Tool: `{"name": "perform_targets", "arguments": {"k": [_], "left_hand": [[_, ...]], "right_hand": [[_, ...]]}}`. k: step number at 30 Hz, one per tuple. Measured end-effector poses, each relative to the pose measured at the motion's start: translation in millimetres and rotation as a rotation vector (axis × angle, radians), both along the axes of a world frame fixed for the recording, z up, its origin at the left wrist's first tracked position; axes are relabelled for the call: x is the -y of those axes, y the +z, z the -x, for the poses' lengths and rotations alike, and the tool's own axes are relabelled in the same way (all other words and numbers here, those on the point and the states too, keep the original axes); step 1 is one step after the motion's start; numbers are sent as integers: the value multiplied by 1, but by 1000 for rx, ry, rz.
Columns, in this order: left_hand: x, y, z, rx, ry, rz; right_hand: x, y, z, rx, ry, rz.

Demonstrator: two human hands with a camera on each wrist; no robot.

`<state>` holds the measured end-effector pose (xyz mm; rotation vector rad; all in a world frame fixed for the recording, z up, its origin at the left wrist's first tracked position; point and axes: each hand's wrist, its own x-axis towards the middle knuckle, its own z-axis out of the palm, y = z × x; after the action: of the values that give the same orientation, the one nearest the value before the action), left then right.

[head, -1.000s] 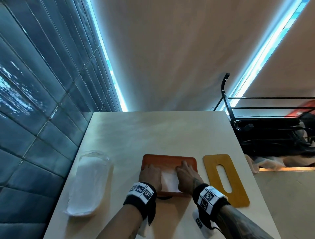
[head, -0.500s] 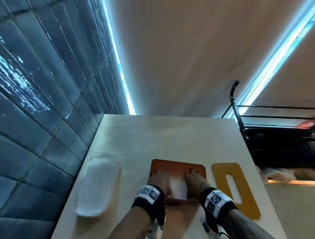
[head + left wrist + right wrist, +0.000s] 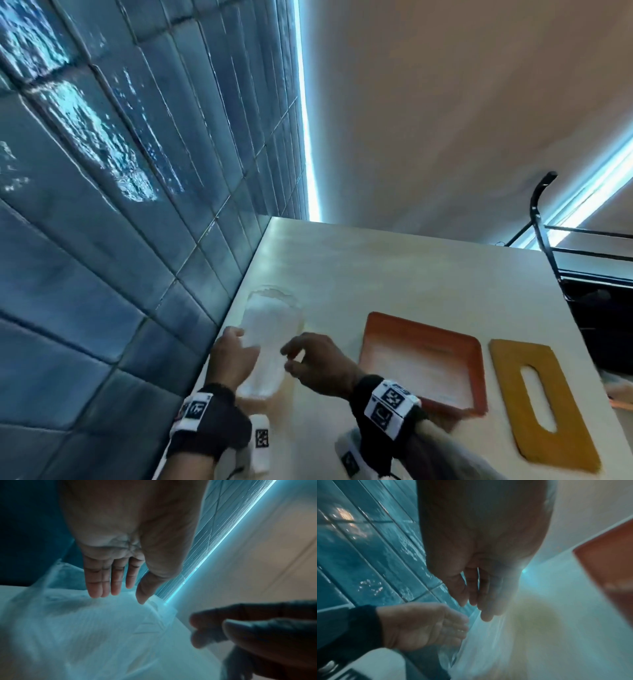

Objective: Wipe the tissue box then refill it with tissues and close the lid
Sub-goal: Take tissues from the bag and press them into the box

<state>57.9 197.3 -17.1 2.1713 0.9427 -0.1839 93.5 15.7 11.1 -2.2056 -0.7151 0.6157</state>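
The tissue pack (image 3: 270, 339) in clear plastic lies on the table near the tiled wall. My left hand (image 3: 236, 337) reaches its left side with straight fingers (image 3: 116, 585) just above the wrap (image 3: 85, 628). My right hand (image 3: 291, 356) hovers at the pack's right side, fingers loosely bent and holding nothing; its fingertips (image 3: 486, 615) are at the plastic (image 3: 479, 649). The orange tissue box (image 3: 424, 363) sits open to the right, its inside pale. The yellow lid (image 3: 544, 404) with its slot lies flat beside it.
A blue tiled wall (image 3: 120, 240) runs close along the table's left edge. A black metal rack (image 3: 582, 274) stands past the right edge. Bare tabletop (image 3: 394, 267) stretches beyond the box.
Both hands have left the orange box and swung left to the plastic tissue pack. The head view has turned left with them.
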Motion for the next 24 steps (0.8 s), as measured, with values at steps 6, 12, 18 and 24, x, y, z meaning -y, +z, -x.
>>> {"name": "perform_targets", "arguments": {"k": [6, 12, 18, 24], "left_hand": [[-4, -18, -3, -131, -88, -133], [-1, -20, -7, -195, -81, -153], [-15, -14, -18, -176, 19, 116], [-29, -3, -21, -33, 260, 593]], "right_hand": [[-37, -20, 3, -204, 25, 184], [-43, -33, 0, -465, -208, 162], [-43, -33, -4, -547, -343, 54], [-42, -40, -11, -687, -571, -162]]}}
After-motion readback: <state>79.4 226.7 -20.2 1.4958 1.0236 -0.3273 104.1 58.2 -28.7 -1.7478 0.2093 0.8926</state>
